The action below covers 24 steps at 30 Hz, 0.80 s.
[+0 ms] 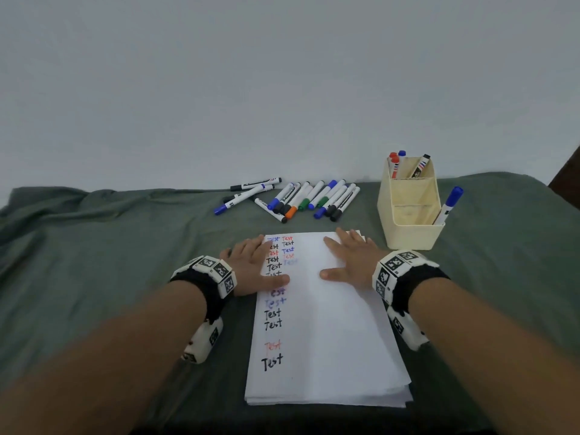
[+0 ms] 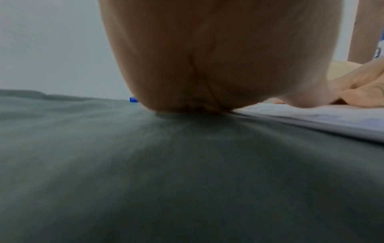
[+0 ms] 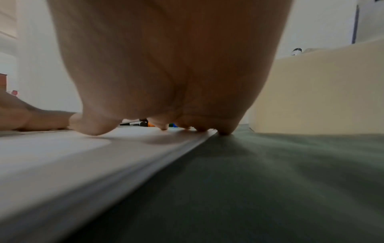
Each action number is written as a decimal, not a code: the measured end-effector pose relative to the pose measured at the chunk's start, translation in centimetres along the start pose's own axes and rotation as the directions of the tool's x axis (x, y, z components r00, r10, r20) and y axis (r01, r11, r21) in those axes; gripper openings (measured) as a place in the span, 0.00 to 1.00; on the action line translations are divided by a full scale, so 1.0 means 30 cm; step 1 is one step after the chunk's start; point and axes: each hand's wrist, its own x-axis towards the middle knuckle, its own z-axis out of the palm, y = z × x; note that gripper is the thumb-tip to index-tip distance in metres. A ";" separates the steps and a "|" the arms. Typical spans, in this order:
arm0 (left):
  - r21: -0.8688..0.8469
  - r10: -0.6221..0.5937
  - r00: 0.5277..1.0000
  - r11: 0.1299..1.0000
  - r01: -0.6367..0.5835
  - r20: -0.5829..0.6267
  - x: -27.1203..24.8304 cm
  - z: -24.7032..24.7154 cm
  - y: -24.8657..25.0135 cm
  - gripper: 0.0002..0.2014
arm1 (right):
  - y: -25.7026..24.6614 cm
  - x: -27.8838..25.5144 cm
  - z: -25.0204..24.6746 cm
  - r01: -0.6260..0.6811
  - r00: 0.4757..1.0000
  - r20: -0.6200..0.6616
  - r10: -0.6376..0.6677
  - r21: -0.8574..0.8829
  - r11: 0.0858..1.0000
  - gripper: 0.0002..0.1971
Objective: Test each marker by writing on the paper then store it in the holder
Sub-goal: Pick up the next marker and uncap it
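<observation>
A white paper stack (image 1: 329, 324) lies on the green cloth, its left side covered with "Test" written in black, red and blue. My left hand (image 1: 254, 268) lies flat on the paper's upper left edge, fingers straight. My right hand (image 1: 348, 262) lies flat on its upper right part. Neither holds a marker. Several capped markers (image 1: 301, 199) lie in a loose pile beyond the paper. A cream holder (image 1: 411, 237) stands to the right with several markers in its back section and a blue-capped marker (image 1: 448, 205) leaning in its front corner. In the right wrist view my fingertips (image 3: 164, 127) press the paper (image 3: 83, 156).
A green cloth (image 1: 94, 246) covers the table, wrinkled at the far left. A plain white wall rises right behind the markers. The holder (image 3: 322, 92) stands close by my right hand. The paper's edge (image 2: 311, 118) lies beside my left palm (image 2: 207, 57).
</observation>
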 end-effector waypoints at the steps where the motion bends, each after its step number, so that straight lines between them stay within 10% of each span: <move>1: -0.007 0.000 0.998 1.000 0.000 -0.070 0.012 -0.015 -0.008 0.52 | 0.003 0.003 0.000 0.001 1.000 0.003 -0.001 0.003 1.000 0.48; 9: 0.038 -0.153 0.911 0.983 0.181 -0.383 0.211 -0.159 -0.227 0.30 | 0.020 0.026 0.000 -0.022 0.999 -0.037 0.021 -0.010 1.000 0.54; 24: -0.141 -0.241 0.871 0.970 0.199 -0.427 0.257 -0.189 -0.307 0.07 | 0.009 0.024 -0.028 0.031 0.966 -0.257 -0.016 0.052 0.998 0.48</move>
